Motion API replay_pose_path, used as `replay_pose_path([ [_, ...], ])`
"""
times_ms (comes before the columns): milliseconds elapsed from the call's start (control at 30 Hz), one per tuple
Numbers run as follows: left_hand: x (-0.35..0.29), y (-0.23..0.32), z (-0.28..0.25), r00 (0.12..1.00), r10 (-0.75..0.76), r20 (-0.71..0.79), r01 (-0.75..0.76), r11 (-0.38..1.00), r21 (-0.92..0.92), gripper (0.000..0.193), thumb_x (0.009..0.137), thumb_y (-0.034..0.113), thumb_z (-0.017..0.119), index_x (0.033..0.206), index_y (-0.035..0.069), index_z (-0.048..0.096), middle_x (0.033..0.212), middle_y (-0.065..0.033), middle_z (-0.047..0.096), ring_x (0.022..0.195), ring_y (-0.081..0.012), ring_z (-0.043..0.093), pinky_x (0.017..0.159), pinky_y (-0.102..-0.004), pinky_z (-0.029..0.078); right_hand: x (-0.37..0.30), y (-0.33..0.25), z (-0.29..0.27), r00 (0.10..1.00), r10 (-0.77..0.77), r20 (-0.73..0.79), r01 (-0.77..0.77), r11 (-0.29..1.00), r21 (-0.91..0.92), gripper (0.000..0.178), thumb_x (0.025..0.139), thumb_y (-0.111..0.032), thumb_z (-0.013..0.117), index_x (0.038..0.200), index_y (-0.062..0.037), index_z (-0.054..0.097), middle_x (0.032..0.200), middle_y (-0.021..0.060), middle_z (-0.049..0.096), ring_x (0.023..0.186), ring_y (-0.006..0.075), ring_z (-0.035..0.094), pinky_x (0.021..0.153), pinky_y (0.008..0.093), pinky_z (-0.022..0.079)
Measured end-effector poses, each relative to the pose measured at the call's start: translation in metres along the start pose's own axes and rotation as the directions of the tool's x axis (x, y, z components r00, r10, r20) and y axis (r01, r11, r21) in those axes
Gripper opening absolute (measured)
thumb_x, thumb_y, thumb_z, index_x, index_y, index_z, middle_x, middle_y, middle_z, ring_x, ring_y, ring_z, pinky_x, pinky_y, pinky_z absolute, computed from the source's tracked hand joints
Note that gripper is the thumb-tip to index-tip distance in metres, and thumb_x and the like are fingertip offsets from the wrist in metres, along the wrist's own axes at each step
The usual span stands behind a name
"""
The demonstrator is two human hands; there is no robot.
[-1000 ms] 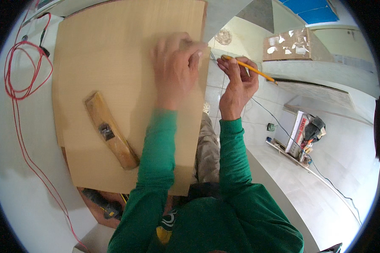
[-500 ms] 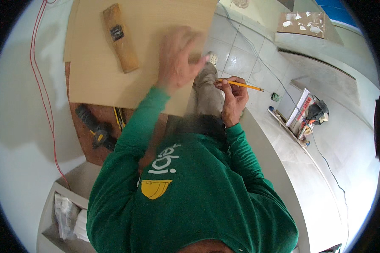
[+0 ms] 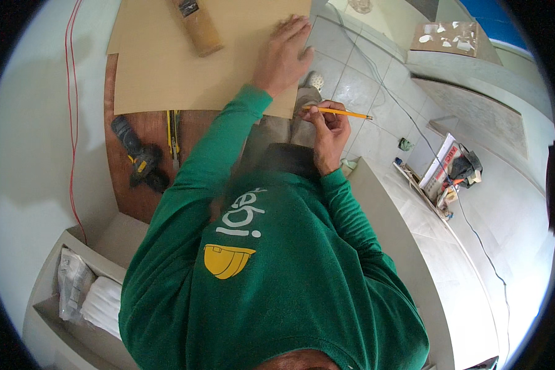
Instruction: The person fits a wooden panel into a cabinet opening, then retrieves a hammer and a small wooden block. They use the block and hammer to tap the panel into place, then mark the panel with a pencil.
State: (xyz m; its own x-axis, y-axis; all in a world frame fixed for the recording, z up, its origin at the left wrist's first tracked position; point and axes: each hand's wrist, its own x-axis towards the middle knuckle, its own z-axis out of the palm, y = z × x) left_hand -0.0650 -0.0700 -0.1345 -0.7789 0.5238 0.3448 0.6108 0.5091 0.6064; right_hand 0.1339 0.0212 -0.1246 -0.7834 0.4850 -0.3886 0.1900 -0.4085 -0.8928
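My left hand (image 3: 282,57) is laid over the light brown board (image 3: 160,74), near its right edge, with the fingers stretched out. The hand holds nothing. To its left a long wooden block (image 3: 202,37) with a dark inset piece rests on the board, partly cut off by the top of the view. Right of the board's near corner, above my leg, my right hand (image 3: 332,137) is closed on a yellow pencil (image 3: 350,113). The pencil lies almost level between thumb and fingers, one end pointing right.
On a reddish-brown wooden surface (image 3: 126,197) lie a black and yellow power tool (image 3: 142,159) and a yellow utility knife (image 3: 173,135). Red wires (image 3: 69,123) hang at the left wall. A compartment (image 3: 49,277) holds wrapped items. Tiled floor and a cable (image 3: 407,117) are at right.
My left hand, blurred before, has moved away from me and right, toward the board's edge. The board and the tools sit higher in view. The pencil stays in my right hand.
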Motion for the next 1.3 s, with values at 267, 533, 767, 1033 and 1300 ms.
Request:
replay_pose_path([
  [267,-0.063,0.002,-0.020,0.995,-0.077,0.059,0.066,0.982,0.179,0.063,0.109,0.042,0.062,0.167,0.021,0.049,0.177,-0.0120,0.038,0.164,-0.0399,0.033,0.133,-0.0652,0.022,-0.017,0.003,0.001,1.000,0.005,0.002,-0.005,1.000,0.003,0.017,0.105,-0.003,0.074,0.116,0.0016,0.063,0.104,0.0139,0.078,0.094,0.0206,0.078,0.089,0.0360,0.065],
  [533,-0.067,0.003,-0.017,0.995,-0.064,0.081,0.037,0.954,0.296,0.067,0.112,0.051,0.054,0.173,0.028,0.040,0.181,-0.0094,0.032,0.166,-0.0376,0.028,0.134,-0.0658,0.017,-0.021,0.003,0.006,0.999,0.033,-0.011,-0.033,0.998,-0.055,0.018,0.104,-0.003,0.076,0.116,0.0022,0.064,0.104,0.0131,0.077,0.092,0.0199,0.076,0.089,0.0340,0.063],
  [767,-0.067,0.004,-0.018,0.994,-0.067,0.085,0.038,0.952,0.305,0.067,0.112,0.054,0.053,0.173,0.029,0.040,0.181,-0.0080,0.033,0.166,-0.0371,0.029,0.134,-0.0656,0.017,-0.017,0.020,0.003,1.000,0.014,0.017,-0.013,0.999,-0.040,0.016,0.105,-0.003,0.074,0.116,0.0022,0.063,0.104,0.0139,0.078,0.093,0.0198,0.077,0.089,0.0332,0.063],
  [1033,-0.067,0.003,-0.016,0.995,-0.064,0.072,0.040,0.954,0.297,0.067,0.112,0.055,0.052,0.173,0.029,0.040,0.180,-0.0080,0.033,0.166,-0.0367,0.029,0.134,-0.0652,0.017,-0.017,0.019,0.003,0.999,0.020,0.037,-0.017,0.998,-0.056,0.017,0.105,-0.002,0.073,0.118,0.0021,0.062,0.105,0.0129,0.078,0.095,0.0197,0.078,0.089,0.0332,0.064],
  [1300,-0.067,0.003,-0.016,0.995,-0.065,0.075,0.038,0.949,0.314,0.068,0.112,0.055,0.052,0.173,0.029,0.039,0.180,-0.0086,0.034,0.166,-0.0368,0.029,0.134,-0.0652,0.018,-0.015,0.020,0.004,1.000,0.018,0.023,-0.016,0.997,-0.077,0.017,0.104,-0.001,0.073,0.117,0.0020,0.063,0.104,0.0122,0.077,0.095,0.0194,0.077,0.089,0.0331,0.064],
])
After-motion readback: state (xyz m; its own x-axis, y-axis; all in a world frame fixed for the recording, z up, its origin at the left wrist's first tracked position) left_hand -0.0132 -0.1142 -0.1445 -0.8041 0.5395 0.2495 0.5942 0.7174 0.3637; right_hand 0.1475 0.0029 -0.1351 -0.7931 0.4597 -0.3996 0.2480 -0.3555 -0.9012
